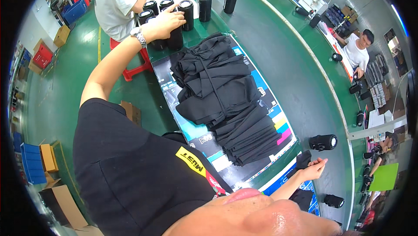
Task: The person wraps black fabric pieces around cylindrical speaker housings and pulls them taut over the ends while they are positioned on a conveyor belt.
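A smooth grey-green worktop [296, 83] sweeps past both hands, edged by a pale curved rail. Between the hands lies a glossy printed sheet [194, 129], teal, yellow and pink at its margins. On it, spanning the gap from the left hand down towards the right, is a heap of black cloth [220, 99]: matt, soft, creased, gathered into overlapping folds, the nearest bundle to the right hand falling into narrow pleats. Black cylinders [204, 7] crowd around the left hand [167, 23], smooth-sided and straight, with pale rings on their round tops. The left hand's fingers curve over one dark cylinder [175, 40] and reach a neighbour; I cannot tell whether they grip. Beyond the right hand [312, 171] sits a lone cylinder [323, 142], its sides rougher, its ringed end facing away. The right hand's fingers are partly bent beside a crumpled black piece [303, 160]; whether they pinch it I cannot tell. A metal-link watch [138, 37] circles the left wrist.
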The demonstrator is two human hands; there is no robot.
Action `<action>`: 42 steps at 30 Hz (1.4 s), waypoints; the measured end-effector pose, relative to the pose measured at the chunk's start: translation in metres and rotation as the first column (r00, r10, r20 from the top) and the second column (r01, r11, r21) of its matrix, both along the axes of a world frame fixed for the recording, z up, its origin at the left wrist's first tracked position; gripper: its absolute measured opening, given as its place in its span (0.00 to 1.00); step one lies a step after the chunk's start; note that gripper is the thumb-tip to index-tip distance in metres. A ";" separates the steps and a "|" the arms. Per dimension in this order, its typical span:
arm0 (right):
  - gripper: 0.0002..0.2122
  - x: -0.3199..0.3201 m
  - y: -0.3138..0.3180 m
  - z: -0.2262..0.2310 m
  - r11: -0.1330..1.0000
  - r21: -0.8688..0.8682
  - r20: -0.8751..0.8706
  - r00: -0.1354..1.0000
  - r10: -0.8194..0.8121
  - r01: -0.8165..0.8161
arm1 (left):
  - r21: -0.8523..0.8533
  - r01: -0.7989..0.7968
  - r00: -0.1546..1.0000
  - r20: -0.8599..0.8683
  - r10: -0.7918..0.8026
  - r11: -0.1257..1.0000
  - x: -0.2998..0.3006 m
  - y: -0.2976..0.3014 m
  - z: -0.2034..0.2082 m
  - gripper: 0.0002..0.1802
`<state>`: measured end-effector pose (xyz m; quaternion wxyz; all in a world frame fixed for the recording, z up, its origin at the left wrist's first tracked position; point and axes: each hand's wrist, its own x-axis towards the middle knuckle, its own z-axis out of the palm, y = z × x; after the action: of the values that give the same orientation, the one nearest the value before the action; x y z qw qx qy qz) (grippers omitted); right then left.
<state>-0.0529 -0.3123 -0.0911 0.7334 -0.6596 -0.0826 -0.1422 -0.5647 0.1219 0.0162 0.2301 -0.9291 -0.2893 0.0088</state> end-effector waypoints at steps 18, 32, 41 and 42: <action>0.18 0.003 -0.025 -0.008 0.998 0.034 -0.080 0.995 -0.053 0.056 | -0.174 0.459 0.872 0.272 -0.406 0.871 0.283 0.021 0.041 0.26; 0.18 -0.010 0.007 0.065 0.996 0.084 0.025 1.000 0.015 -0.017 | -0.299 0.413 0.827 0.518 -0.218 0.860 0.434 -0.032 -0.056 0.45; 0.16 -0.055 0.065 0.127 0.862 0.259 0.018 0.894 0.448 -0.437 | -0.292 0.416 0.711 0.694 -0.109 0.861 0.408 -0.054 -0.042 0.51; 0.16 -0.061 0.073 0.127 0.748 0.373 -0.010 0.804 0.595 -0.549 | -0.291 0.415 0.711 0.695 -0.107 0.862 0.400 -0.058 -0.042 0.51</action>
<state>-0.1134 -0.2392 0.0359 0.8509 -0.4678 -0.2065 0.1200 -0.1647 0.0640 -0.0254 -0.0970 -0.9305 -0.2040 -0.2885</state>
